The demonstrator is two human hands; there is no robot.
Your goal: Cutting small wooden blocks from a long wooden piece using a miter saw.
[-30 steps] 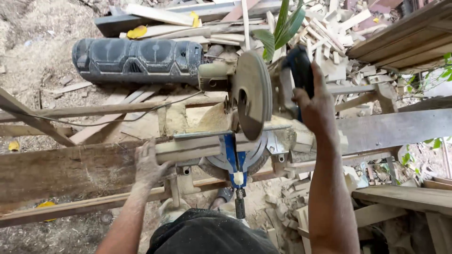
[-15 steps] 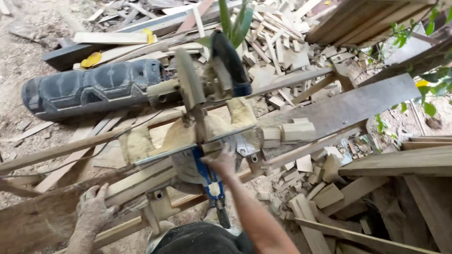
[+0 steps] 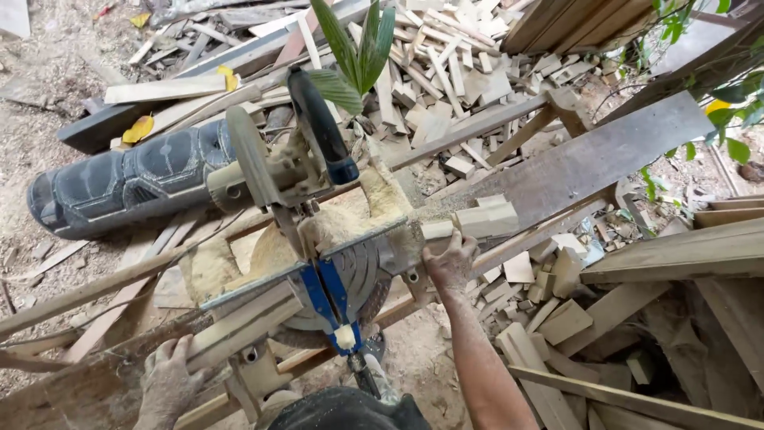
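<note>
Our right hand (image 3: 450, 263) closes its fingers on the pale cut wooden block (image 3: 477, 219) right of the sawdust-covered metal mitre saw (image 3: 318, 239), while our left hand (image 3: 167, 382) grips the long rough plank (image 3: 239, 326) at near left.

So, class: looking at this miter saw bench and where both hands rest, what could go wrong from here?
1. The right hand touches a cut block on the saw table close to the raised blade; fingers could be caught if the head came down.
2. The left hand steadies a long plank on a sawdust-caked base; it might slip.
3. Loose offcuts piled beside the bench could cause tripping.
</note>
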